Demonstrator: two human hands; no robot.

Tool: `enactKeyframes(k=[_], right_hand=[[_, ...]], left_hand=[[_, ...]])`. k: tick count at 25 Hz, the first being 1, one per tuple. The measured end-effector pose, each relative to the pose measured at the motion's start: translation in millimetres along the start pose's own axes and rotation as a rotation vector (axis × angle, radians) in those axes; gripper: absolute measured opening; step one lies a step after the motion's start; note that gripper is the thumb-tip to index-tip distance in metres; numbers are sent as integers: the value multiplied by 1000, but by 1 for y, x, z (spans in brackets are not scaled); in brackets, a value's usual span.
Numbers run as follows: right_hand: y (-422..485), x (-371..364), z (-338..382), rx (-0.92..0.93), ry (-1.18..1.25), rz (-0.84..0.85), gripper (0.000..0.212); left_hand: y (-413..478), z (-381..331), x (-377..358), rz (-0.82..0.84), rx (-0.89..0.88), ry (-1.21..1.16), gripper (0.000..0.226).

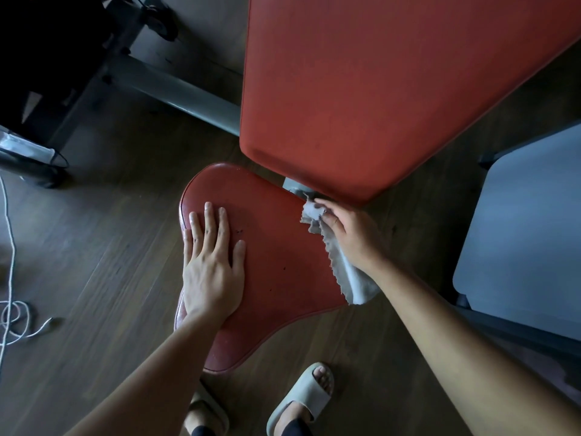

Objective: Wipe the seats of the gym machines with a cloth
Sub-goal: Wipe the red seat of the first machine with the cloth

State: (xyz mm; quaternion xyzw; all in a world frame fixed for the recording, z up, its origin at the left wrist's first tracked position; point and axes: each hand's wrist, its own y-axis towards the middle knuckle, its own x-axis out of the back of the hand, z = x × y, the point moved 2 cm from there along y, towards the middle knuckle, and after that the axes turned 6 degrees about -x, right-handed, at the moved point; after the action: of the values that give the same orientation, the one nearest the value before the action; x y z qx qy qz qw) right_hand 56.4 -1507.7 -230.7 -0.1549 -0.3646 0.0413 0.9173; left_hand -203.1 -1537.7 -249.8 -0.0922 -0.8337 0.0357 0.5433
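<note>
Dim, soft light; dark corners; wide-angle distortion.

The red seat point(283, 278) bears a flat left hand point(210, 272) at nine o'clock and a cloth point(349, 278) at three. A white cable point(12, 256) lies on the wooden floor point(110, 247) at eight o'clock.

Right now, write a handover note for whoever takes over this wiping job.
The left hand lies flat on the left side of the red seat pad.
The right hand grips the grey cloth at the seat's far right corner, next to the backrest pad.
Done: cannot tell how much has been wiped.
Left: dark specks show mid-seat, so it likely needs wiping there.
</note>
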Motion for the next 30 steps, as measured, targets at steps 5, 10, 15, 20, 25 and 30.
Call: enactKeyframes(k=[5,10,15,20,25,30], right_hand=[[-36,11,-17,-85,121,7,37],[-1,-5,-3,-15,-15,-28,34],[-37,4,-21,-122,136,-34,33],[-5,-5,-7,-50,-74,-76,28],[7,-9,4,28,-107,-95,29],[58,-43,48,97,-128,-14,32]], left_hand=[[0,-1,3,-7,-4,-1,66],[-1,-1,1,-6,6,7,65],[-1,-2,4,0,-1,11,64],[1,-4,5,14,8,21,64],[1,-3,6,-38,15,-29,64],[4,-2,10,-147,108,-159,49]])
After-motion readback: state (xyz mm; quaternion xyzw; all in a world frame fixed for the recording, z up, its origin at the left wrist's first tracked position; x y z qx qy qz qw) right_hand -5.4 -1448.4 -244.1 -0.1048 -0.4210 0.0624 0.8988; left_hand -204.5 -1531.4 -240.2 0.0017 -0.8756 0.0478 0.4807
